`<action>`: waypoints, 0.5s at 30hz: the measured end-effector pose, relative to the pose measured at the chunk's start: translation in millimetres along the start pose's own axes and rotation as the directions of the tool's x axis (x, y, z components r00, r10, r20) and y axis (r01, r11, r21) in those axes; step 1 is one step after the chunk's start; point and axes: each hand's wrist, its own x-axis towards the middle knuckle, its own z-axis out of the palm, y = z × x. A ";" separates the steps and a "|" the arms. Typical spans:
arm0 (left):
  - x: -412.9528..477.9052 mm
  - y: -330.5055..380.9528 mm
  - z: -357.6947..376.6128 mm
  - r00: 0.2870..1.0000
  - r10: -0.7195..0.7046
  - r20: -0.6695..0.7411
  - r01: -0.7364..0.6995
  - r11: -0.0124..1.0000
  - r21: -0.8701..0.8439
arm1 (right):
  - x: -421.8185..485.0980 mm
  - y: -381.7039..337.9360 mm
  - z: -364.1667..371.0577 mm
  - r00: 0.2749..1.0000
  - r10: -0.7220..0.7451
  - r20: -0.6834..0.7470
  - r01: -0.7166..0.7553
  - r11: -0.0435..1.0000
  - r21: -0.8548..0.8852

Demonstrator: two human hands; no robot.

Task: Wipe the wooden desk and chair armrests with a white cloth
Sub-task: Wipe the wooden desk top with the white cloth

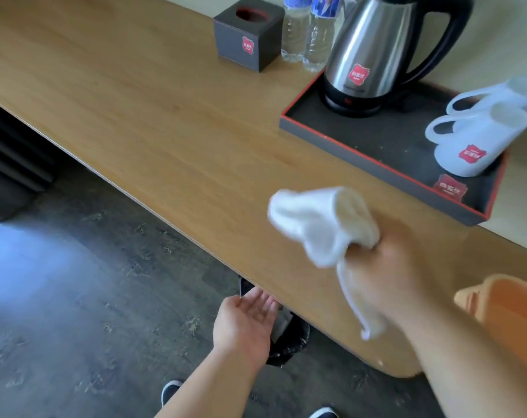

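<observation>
A wide sweep of the right hand could, I think, drag the bunched white terry cloth against the dark red-edged rectangular tray just beyond the hand and upset the two white ceramic cups on it. This hand is clamped on the cloth, which bulges to the hand's left above the long light-brown wooden desk; contact with the wood I cannot tell. The left hand is relaxed, holding nothing.
</observation>
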 end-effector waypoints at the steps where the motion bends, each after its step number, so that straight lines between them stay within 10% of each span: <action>1: -2.6 -7.6 3.5 0.998 -0.050 0.037 0.053 0.995 -0.079 | 17.5 12.3 -13.7 0.997 0.041 -0.059 -0.044 0.997 -0.056; 7: -9.9 -34.3 19.9 0.999 -0.046 0.027 0.050 0.981 -0.188 | 69.0 86.0 -22.8 0.993 0.098 0.066 -0.063 0.912 -0.406; 15: -31.6 -61.5 20.7 0.990 -0.020 0.137 0.046 0.981 -0.191 | -37.1 48.6 37.8 0.913 -0.094 0.398 0.202 0.949 -0.240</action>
